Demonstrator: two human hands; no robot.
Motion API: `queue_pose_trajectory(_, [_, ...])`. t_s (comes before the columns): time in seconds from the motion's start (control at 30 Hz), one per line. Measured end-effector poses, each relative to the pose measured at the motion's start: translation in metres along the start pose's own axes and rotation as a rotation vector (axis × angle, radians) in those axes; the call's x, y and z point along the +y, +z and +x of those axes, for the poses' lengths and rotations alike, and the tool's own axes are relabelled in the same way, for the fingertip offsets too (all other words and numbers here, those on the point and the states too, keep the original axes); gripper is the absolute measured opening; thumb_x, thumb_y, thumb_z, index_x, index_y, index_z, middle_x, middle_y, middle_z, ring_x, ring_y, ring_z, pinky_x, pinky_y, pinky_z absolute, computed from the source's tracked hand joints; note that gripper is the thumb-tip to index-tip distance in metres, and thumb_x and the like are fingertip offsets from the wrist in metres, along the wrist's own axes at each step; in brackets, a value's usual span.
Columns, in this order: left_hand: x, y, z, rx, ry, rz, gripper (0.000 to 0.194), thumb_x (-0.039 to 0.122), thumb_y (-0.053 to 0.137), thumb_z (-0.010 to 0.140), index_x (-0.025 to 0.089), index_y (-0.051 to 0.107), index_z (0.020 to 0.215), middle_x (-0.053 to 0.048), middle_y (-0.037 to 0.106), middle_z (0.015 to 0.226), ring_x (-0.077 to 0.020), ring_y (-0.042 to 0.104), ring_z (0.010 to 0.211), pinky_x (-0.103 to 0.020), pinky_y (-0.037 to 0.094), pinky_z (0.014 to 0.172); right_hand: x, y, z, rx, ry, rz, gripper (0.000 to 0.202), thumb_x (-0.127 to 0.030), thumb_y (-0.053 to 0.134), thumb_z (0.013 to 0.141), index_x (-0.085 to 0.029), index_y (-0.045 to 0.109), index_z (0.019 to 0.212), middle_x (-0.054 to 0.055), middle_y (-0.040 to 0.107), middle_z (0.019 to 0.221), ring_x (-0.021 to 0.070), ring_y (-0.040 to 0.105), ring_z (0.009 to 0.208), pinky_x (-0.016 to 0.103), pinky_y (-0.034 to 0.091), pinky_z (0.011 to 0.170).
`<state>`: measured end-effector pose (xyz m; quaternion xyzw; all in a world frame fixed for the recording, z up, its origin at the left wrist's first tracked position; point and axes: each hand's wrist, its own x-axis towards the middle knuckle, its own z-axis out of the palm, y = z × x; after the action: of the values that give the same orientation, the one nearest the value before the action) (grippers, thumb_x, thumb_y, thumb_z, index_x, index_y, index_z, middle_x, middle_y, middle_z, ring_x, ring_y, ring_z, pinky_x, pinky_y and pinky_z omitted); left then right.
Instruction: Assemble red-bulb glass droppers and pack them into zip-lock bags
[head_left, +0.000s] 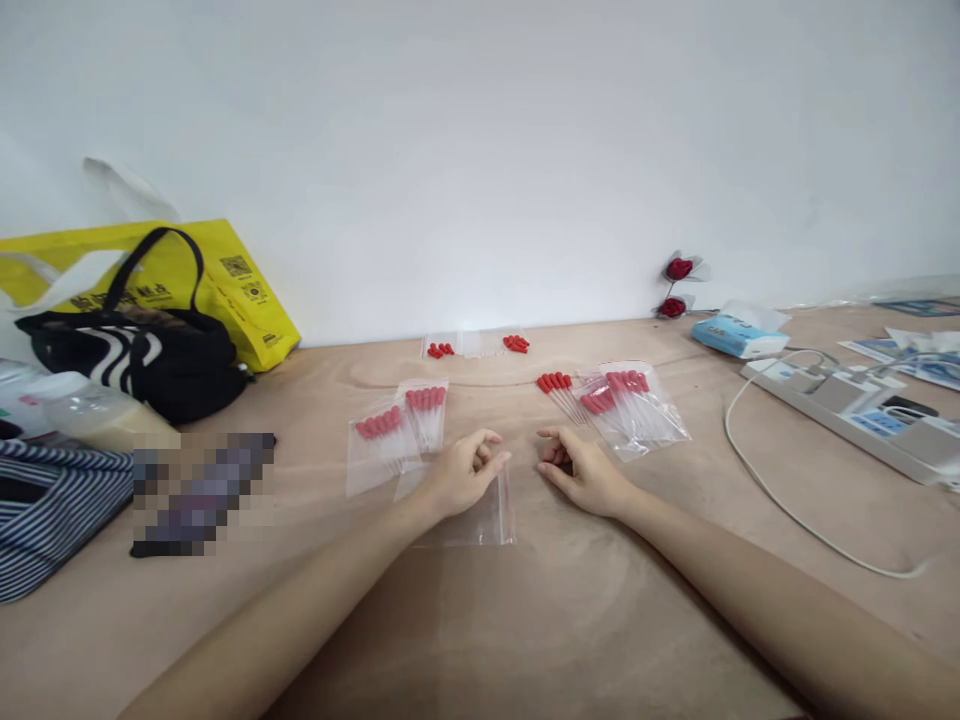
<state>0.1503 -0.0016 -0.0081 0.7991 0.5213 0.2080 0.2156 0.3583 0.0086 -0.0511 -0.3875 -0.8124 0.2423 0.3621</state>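
Note:
My left hand [466, 472] rests over a clear zip bag [480, 525] that lies flat; its fingers are loosely curled with the thumb apart, holding nothing. My right hand [583, 472] is likewise half curled, thumb and fingers apart, just above the table. Beyond it lie several loose thin rods with red handles [555, 383], fanned out. To their right is a clear bag of similar red-handled rods [634, 410]. Beyond and left of my left hand, two more clear bags with red-handled rods [381, 424] [426, 400] partly overlap.
Small red pieces [516, 344] lie in clear bags by the wall. At left are a yellow bag [259, 320], a black pouch [150, 365], a bottle [97, 410] and striped cloth [52, 510]. At right are a tissue pack [739, 335], cloth roses [679, 268] and a power strip [847, 410] with a cable.

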Motion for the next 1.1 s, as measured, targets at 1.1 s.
queue_pose_trajectory(1.1, [-0.015,-0.015,-0.047,-0.312,0.212,0.293,0.073,0.057,0.039,0.079,0.013,0.022,0.135,-0.012,0.026,0.141,-0.0225,0.020,0.130,-0.044,0.016,0.107,-0.014,-0.004,-0.004,-0.148,-0.379,-0.083,0.013,-0.015,0.050,0.079,-0.018,0.059,0.089,0.006,0.059,0.084,0.0150,0.054,0.079,0.031,0.045,0.073])
